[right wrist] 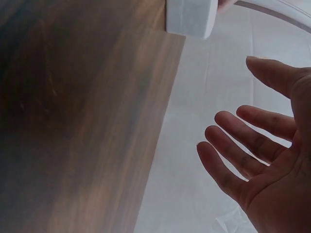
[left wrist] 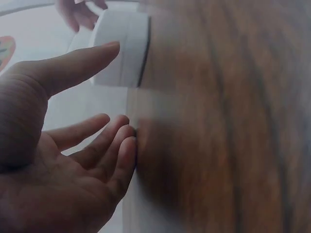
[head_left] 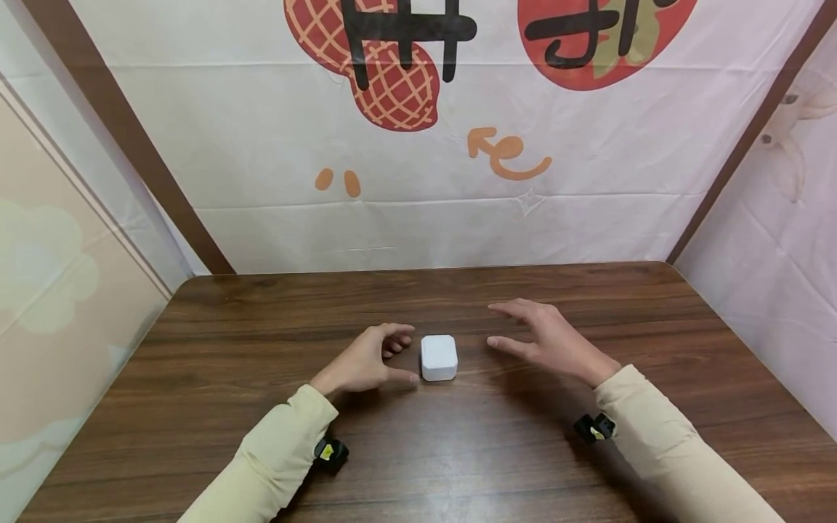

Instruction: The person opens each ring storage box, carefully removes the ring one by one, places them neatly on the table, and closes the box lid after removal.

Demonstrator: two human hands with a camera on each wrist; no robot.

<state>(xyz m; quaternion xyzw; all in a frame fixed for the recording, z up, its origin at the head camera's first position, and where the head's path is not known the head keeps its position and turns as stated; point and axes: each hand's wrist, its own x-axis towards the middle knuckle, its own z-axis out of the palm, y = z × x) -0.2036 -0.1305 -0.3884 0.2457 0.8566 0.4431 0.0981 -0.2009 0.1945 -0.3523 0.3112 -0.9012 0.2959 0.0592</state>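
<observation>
A small white box (head_left: pixel 439 357) with rounded corners sits on the brown wooden table, between the two hands. Just left of it is my left hand (head_left: pixel 368 361), thumb and fingers spread apart and loosely bent, with its thumb tip close by the box's near left corner. In the left wrist view the thumb overlaps the white box (left wrist: pixel 124 46), and the palm holds nothing. My right hand (head_left: pixel 546 340) hovers to the right, farther from the box, with thumb and fingers parted. The right wrist view shows the white box (right wrist: pixel 191 17) beyond these relaxed fingers.
The wooden table (head_left: pixel 418 465) stretches out around the hands. Behind its far edge hangs a white printed cloth (head_left: pixel 275 232), with more cloth along the left and right sides. A small black device (head_left: pixel 331 454) is strapped to the left wrist, another (head_left: pixel 595 428) to the right.
</observation>
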